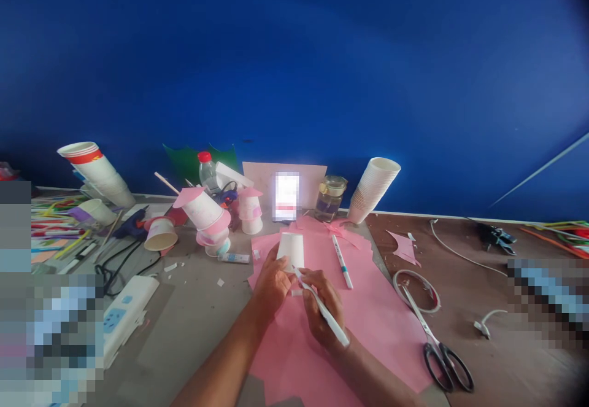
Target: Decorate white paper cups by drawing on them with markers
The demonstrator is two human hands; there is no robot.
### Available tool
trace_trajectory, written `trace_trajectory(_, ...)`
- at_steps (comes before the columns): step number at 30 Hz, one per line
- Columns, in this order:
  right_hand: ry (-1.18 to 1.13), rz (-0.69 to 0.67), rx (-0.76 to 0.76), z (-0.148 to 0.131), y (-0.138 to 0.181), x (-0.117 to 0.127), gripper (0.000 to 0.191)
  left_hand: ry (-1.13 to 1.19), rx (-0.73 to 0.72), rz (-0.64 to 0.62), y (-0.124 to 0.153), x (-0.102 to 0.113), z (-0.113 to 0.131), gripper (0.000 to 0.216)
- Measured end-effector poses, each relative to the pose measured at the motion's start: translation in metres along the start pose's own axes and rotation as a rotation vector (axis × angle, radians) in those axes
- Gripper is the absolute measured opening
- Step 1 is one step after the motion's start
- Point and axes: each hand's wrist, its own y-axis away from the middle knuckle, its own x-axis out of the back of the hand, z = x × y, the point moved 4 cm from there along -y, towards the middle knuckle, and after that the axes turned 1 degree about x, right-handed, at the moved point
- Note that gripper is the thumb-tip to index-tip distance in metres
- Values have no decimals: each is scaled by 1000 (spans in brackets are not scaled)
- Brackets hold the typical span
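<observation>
My left hand (272, 279) is closed on a small white paper piece (292, 248), its thumb lying across the lower part. My right hand (324, 304) grips a white marker pen (326, 313), whose tip meets the lower edge of the white piece or lies just beside it. Both hands are over pink paper (368, 321) spread on the table. A second marker (342, 263) with a teal band lies on that paper, to the right of my hands. Just below the white piece is a small white scrap (297, 293).
Black-handled scissors (437, 348) and a tape roll (417, 291) lie right. At the back stand a lit screen (286, 197), a glass jar (330, 198) and stacked paper cups (373, 189). Pink-and-white cup figures (202, 210) and a power strip (126, 312) are left.
</observation>
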Motion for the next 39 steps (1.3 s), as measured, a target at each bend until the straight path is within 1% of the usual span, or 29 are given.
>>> trace_trajectory(3, 2, -9, -13, 4, 2, 0, 22, 10, 32, -6, 0, 1, -3, 37)
trace_trajectory(6, 3, -4, -19, 6, 3, 0, 20, 26, 50, 9, -1, 1, -4, 30)
trace_trajectory(11, 54, 9, -39, 8, 2, 1, 20, 13, 13, 70, -3, -1, -1, 18)
trace_trajectory(16, 53, 27, -49, 10, 1, 2, 21, 47, 12, 47, -4, -3, -1, 19)
trace_trajectory(25, 53, 47, -56, 9, -1, 2, 20, 30, -4, 23, -3, -2, -1, 23)
trace_trajectory(31, 80, 46, -120, 12, -1, 2, 16, 24, 9, 41, -4, -2, 0, 15)
trace_trajectory(34, 80, 60, -129, 13, -1, 2, 15, 14, 3, 50, -4, 0, -1, 13)
trace_trajectory(39, 88, 62, -124, 13, -2, 2, 14, 8, -8, 1, -4, 0, -3, 13)
